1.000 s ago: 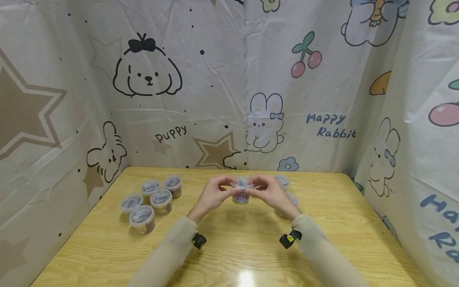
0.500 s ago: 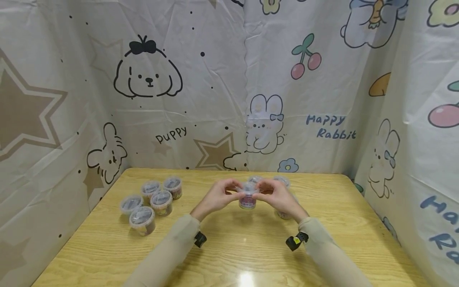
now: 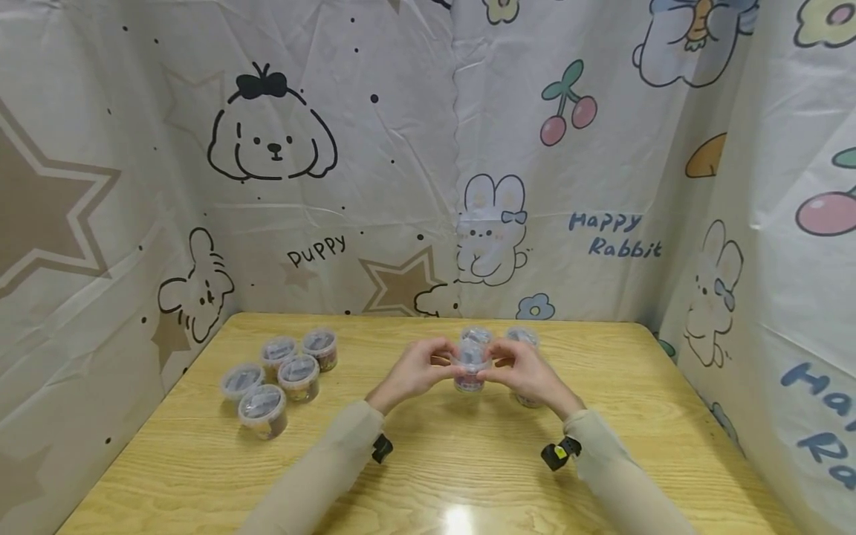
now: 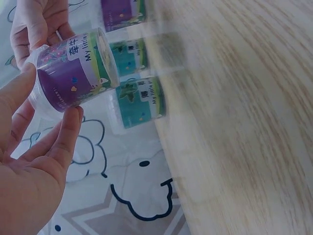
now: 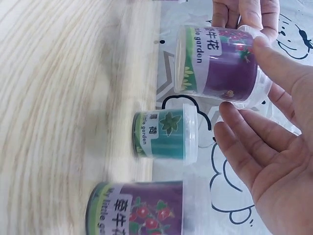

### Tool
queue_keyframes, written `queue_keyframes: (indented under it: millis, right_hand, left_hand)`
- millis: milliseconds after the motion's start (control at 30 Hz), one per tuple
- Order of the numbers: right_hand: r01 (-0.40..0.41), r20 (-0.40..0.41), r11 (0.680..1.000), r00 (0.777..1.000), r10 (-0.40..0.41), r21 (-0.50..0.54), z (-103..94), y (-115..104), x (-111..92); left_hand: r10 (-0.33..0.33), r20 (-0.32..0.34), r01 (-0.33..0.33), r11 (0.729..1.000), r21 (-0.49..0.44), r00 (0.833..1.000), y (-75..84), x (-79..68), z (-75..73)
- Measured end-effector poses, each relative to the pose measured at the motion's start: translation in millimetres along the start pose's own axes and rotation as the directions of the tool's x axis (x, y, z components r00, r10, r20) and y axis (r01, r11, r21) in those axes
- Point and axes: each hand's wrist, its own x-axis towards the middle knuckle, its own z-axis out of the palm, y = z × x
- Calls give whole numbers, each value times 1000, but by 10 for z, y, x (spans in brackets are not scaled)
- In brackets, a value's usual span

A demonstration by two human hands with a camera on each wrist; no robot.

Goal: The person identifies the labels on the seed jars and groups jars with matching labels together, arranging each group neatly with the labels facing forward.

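Observation:
Both hands hold a small clear plastic tub (image 3: pixel 469 381) with a purple flower label, upright near the middle of the table. My left hand (image 3: pixel 417 371) grips the lid rim from the left, thumb in front and fingers behind. From the right, my right hand (image 3: pixel 524 374) pinches the same rim. In the left wrist view the purple tub (image 4: pixel 80 73) has teal-labelled tubs (image 4: pixel 139 103) behind it. The right wrist view has a teal tub (image 5: pixel 164 131) and another purple tub (image 5: pixel 146 210) beside the held one.
Several lidded tubs (image 3: pixel 263 416) stand grouped on the left of the wooden table (image 3: pixel 414 468). Behind the hands are two more tubs (image 3: pixel 476 334), and one tub (image 3: pixel 528 401) is partly hidden by the right hand. A printed curtain (image 3: pixel 394 163) encloses the back and sides.
Both hands have carried the purple tub to the right and slightly nearer the person. A tub behind it has come into sight. The left group has stayed put.

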Motion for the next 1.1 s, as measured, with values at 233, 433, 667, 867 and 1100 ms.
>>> queue_keyframes:
  millis: [233, 433, 667, 867, 1100]
  right_hand:
    - [10, 28, 990, 1000, -6, -138, -51, 38, -31]
    - [-16, 53, 982, 998, 27, -190, -72, 95, -48]
    - [11, 74, 968, 997, 7, -251, -80, 163, -54]
    - [22, 90, 960, 996, 3, -280, -68, 189, -56]
    - [44, 103, 950, 995, -13, -308, -40, 223, -40]
  left_hand:
    - [8, 49, -11, 998, 57, 999, 3, 70, 75]
    - [-1, 84, -8, 994, 112, 996, -2, 126, 161]
    - [-44, 97, 28, 987, 161, 994, 10, 162, 220]
    - [-62, 97, 42, 979, 198, 993, -7, 164, 259]
    - [-47, 89, 27, 976, 217, 995, -56, 165, 289]
